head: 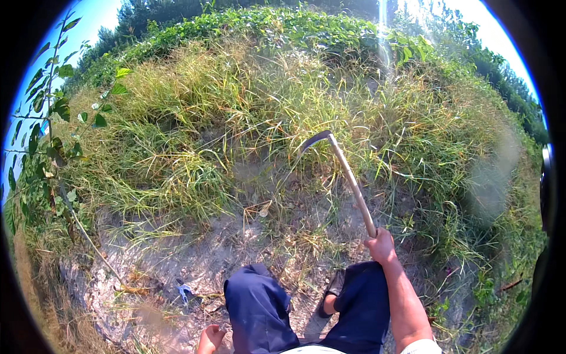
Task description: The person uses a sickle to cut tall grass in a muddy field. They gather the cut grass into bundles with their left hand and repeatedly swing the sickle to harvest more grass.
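Observation:
My right hand (381, 246) grips the lower end of a sickle's long wooden handle (353, 186). The handle slants up and away to the left. At its far end the curved metal blade (315, 140) points left and down, in front of the tall grass (287, 110). Low in the view, beside my left knee, my left hand (211, 340) hangs with loosely bent fingers and nothing visible in it. Only part of that hand shows at the bottom edge. My knees, in dark blue trousers (261, 305), are bent above the dry ground (221, 239).
A leafy sapling (55, 88) rises at the left, and a thin stick (88, 239) slants down below it. A blue scrap (184, 292) lies on the ground left of my knee. Broad-leaved green plants (300, 26) grow at the top of the grassy slope.

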Demonstrator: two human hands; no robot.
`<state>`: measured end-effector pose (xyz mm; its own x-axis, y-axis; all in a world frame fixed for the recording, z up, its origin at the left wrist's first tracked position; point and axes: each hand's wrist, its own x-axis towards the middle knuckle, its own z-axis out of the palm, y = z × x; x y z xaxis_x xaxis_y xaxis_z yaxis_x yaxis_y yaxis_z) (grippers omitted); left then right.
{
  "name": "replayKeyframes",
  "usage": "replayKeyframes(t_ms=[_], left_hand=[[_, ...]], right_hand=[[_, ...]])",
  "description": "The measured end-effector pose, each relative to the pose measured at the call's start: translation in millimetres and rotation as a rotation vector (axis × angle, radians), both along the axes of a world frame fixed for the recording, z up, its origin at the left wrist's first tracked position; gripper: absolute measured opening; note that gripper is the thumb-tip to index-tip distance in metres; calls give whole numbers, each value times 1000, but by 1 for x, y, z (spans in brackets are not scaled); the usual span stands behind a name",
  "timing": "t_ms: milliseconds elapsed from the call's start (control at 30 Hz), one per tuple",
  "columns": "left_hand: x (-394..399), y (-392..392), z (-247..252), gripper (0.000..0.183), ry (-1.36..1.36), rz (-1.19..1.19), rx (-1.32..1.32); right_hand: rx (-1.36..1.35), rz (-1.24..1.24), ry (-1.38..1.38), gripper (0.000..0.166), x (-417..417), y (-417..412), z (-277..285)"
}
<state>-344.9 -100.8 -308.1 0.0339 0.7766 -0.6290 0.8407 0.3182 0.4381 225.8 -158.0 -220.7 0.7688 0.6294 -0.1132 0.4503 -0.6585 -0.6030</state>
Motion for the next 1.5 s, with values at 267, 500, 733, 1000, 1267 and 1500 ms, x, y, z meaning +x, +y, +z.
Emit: replayKeyframes(t_ms=[267, 500, 733, 1000, 1267, 1500], left_hand=[[8, 13, -4, 46, -109, 31, 16], [19, 33, -13, 32, -173, -33, 196], [51, 63, 11, 40, -253, 89, 200], [58, 112, 8, 27, -489, 157, 445], [103, 142, 71, 27, -510, 132, 526], [155, 153, 112, 24, -611, 20, 563]], right_hand=[[385, -228, 256, 23, 0, -1, -4], [467, -310, 170, 24, 1, -8, 8], [421, -451, -144, 29, 10, -62, 13], [199, -509, -13, 25, -12, -167, -27], [-42, -579, 285, 36, -87, -260, -129], [6, -511, 399, 40, -89, -307, -170]])
